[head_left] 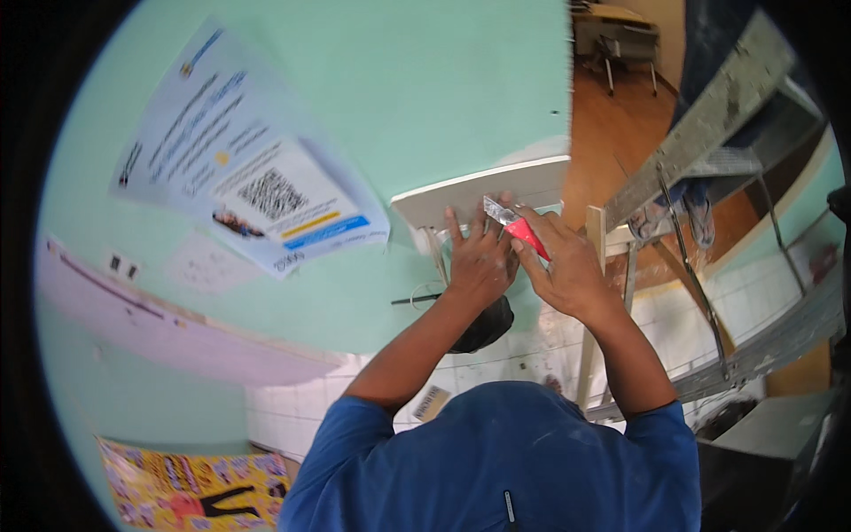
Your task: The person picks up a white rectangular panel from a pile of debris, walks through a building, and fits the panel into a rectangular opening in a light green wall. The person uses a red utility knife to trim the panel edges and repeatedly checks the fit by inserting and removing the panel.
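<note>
A grey board with a white edge (425,204) lies against the green wall at the wall's right-hand end. My left hand (483,266) presses on it with fingers spread, holding nothing. Just right of it, my right hand (567,270) is closed round a red utility knife (527,238). The knife's metal blade end points up and left, over the board and close to my left fingertips. Below the board, beside my left wrist, a thin dark rod (415,301) and a pale loop of cord are partly hidden.
A large printed poster (346,226) hangs on the wall at left. To the right stands a paint-spotted ladder (691,142), with another person's sandalled feet (700,222) on it. A black rounded object (486,328) is below my left forearm. White tiles (301,412) cover the floor.
</note>
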A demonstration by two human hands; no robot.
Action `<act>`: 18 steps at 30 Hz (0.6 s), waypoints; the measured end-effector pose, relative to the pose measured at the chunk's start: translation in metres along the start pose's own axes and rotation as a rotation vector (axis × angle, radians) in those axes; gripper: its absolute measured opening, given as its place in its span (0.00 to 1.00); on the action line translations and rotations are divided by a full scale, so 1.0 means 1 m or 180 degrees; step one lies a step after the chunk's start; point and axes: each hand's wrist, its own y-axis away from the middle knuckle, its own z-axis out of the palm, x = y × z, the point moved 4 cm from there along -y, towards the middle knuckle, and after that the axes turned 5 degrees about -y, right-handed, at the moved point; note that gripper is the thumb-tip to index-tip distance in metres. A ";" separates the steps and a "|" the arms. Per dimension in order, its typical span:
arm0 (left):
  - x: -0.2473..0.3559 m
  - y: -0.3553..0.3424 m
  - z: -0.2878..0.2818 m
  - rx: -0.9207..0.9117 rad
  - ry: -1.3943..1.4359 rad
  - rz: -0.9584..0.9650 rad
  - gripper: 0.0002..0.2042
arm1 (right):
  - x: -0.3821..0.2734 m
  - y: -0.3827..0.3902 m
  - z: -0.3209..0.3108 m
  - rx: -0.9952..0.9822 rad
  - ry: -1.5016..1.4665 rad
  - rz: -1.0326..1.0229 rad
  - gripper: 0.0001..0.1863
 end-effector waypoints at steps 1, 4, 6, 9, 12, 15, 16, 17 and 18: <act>-0.003 0.001 -0.002 0.0235 0.0175 0.0055 0.30 | -0.008 -0.005 0.010 -0.0203 0.0030 0.0032 0.24; -0.011 0.004 -0.001 0.0533 0.0421 0.0022 0.27 | -0.035 -0.021 0.034 -0.0435 0.0403 -0.0320 0.24; -0.014 0.005 0.001 0.0596 0.0565 0.0020 0.27 | -0.047 -0.032 0.046 -0.0509 0.0790 -0.0400 0.23; -0.016 0.007 0.004 0.0682 0.0770 0.0047 0.28 | -0.065 -0.045 0.057 -0.0482 0.1232 -0.0591 0.22; -0.019 0.006 0.008 0.0720 0.0979 0.0052 0.28 | -0.077 -0.055 0.063 -0.0651 0.1375 -0.0419 0.22; -0.022 0.005 0.013 0.0768 0.1281 0.0088 0.28 | -0.087 -0.060 0.066 -0.0706 0.1520 -0.0228 0.22; -0.024 0.005 0.015 0.0793 0.1609 0.0075 0.28 | -0.089 -0.062 0.067 -0.0708 0.1575 -0.0158 0.22; -0.025 0.005 0.018 0.0797 0.1948 0.0072 0.28 | -0.092 -0.063 0.068 -0.0657 0.1657 -0.0200 0.22; -0.027 0.006 0.020 0.0850 0.2550 0.0078 0.28 | -0.094 -0.064 0.069 -0.0632 0.1736 -0.0191 0.22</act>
